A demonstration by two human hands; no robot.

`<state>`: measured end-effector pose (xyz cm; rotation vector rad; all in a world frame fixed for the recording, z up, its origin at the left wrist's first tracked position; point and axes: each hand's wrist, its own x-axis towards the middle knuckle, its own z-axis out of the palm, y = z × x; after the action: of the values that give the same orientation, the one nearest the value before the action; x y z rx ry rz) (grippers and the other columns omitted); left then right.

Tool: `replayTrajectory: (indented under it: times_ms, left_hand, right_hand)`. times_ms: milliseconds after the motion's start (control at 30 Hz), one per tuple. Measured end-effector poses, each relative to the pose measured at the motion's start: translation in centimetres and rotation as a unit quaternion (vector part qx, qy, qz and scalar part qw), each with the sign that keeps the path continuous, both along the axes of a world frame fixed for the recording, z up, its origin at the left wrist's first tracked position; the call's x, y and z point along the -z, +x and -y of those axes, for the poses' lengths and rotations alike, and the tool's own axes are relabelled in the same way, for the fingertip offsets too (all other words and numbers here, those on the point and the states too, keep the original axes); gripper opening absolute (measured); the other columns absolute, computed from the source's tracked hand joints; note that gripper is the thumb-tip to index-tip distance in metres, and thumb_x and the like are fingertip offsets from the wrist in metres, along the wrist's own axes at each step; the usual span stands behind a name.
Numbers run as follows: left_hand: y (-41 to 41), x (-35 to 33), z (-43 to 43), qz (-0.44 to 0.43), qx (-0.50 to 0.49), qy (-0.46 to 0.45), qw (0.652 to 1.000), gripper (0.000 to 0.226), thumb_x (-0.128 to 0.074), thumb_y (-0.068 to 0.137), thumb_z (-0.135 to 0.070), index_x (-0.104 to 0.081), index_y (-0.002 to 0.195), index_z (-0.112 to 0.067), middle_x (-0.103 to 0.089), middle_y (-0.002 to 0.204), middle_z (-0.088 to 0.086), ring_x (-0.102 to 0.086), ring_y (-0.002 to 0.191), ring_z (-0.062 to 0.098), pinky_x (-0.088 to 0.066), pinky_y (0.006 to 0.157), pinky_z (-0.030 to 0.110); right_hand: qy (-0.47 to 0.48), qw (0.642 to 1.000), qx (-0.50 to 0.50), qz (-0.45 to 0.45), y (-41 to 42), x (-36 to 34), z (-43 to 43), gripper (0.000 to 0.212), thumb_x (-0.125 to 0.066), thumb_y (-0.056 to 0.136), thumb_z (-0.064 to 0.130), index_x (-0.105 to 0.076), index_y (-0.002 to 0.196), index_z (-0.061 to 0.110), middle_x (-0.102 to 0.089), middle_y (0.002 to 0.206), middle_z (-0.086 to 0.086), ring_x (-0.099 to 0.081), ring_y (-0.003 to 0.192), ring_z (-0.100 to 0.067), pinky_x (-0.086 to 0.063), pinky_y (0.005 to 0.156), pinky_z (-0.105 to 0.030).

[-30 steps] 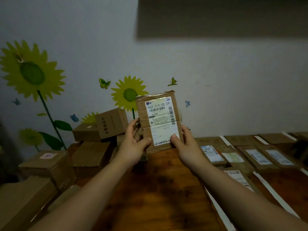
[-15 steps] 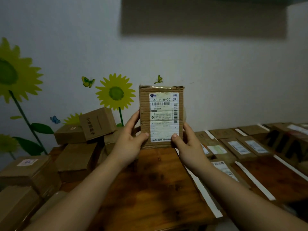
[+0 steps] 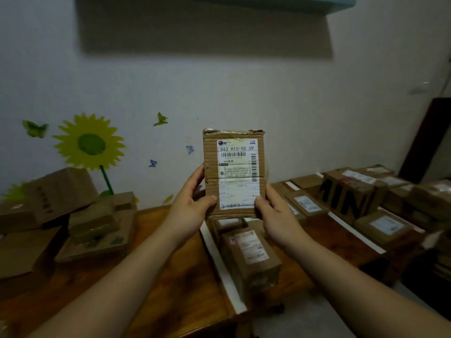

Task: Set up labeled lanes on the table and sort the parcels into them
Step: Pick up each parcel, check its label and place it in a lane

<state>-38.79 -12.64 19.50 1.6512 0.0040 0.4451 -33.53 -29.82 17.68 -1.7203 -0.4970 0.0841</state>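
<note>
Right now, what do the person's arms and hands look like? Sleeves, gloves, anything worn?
No gloves on the left hand or the right hand, and no rings or wristbands visible. The left forearm and right forearm are uncovered down to the frame's edge, with no sleeve in view. No markings or cables. The light is dim, so fine detail is unclear.

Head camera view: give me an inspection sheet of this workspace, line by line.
Surface: wooden table, white tape strips marking lanes.
Job's things: held parcel upright, label facing camera; labelled parcels lie in the lanes at right.
Clutter: piled boxes at left.
Hands: left hand and right hand grip the held parcel's lower edges.
Cables: nothing seen.
Surroundings: wall with sunflower decal; dim light.
</note>
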Motion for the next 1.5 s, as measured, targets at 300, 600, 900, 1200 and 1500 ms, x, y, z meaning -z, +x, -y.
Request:
replayTrajectory:
  times_ms: [300, 600, 900, 1200, 1500]
  left_hand:
    - [7.4, 5.6, 11.9, -0.107, 0.061, 0.006, 0.992, 0.067, -0.051, 0.092, -0.001, -0.030, 0.137, -0.045, -0.049, 0.127, -0.016, -0.061, 0.095, 0.002, -0.056, 0.070, 0.022]
    - [17.3, 11.6, 14.5, -0.232, 0.085, -0.021, 0.969, 0.068, -0.055, 0.092, -0.013, -0.024, 0.144, -0.044, -0.049, 0.136, -0.004, -0.059, 0.108, 0.019, -0.051, 0.092, 0.042]
    - [27.3, 15.4, 18.5, -0.256, 0.091, -0.072, 0.960, 0.072, -0.052, 0.091, 0.000, -0.021, 0.148, -0.032, -0.032, 0.150, -0.004, -0.052, 0.084, -0.003, -0.053, 0.061, 0.017]
    - [32.6, 19.3, 26.0, -0.300, 0.051, -0.061, 0.951, 0.065, -0.058, 0.090, -0.012, -0.029, 0.144, -0.035, -0.046, 0.140, -0.006, -0.048, 0.125, 0.023, -0.049, 0.097, 0.046]
    - [35.6, 24.2, 35.4, -0.382, 0.025, -0.051, 0.923, 0.071, -0.060, 0.089, -0.015, -0.024, 0.144, -0.042, -0.050, 0.138, -0.008, -0.048, 0.126, 0.017, -0.043, 0.104, 0.039]
  right_hand:
    - [-0.061, 0.994, 0.032, -0.083, 6.0, 5.8, 12.9, 0.038, -0.038, 0.102, 0.027, -0.043, 0.137, 0.043, -0.060, 0.126, 0.016, -0.055, 0.118, -0.005, -0.043, 0.106, -0.036]
    - [-0.110, 0.984, 0.049, -0.132, 14.3, 10.5, 16.6, 0.034, -0.036, 0.103, 0.029, -0.045, 0.134, 0.039, -0.059, 0.122, 0.017, -0.054, 0.113, -0.001, -0.042, 0.086, -0.016]
    - [-0.161, 0.970, 0.085, -0.159, 24.2, 13.8, 19.6, 0.032, -0.038, 0.102, 0.026, -0.046, 0.130, 0.038, -0.061, 0.117, 0.010, -0.059, 0.101, -0.004, -0.051, 0.084, -0.026]
    - [-0.250, 0.958, 0.013, -0.143, 32.0, 16.7, 26.8, 0.032, -0.038, 0.102, 0.023, -0.046, 0.133, 0.028, -0.053, 0.126, 0.011, -0.052, 0.108, -0.001, -0.042, 0.082, -0.010]
    - [-0.345, 0.921, -0.068, -0.167, 37.9, 21.0, 34.8, 0.044, -0.041, 0.101, 0.019, -0.032, 0.144, 0.021, -0.042, 0.145, -0.002, -0.042, 0.133, -0.021, -0.039, 0.105, -0.034]
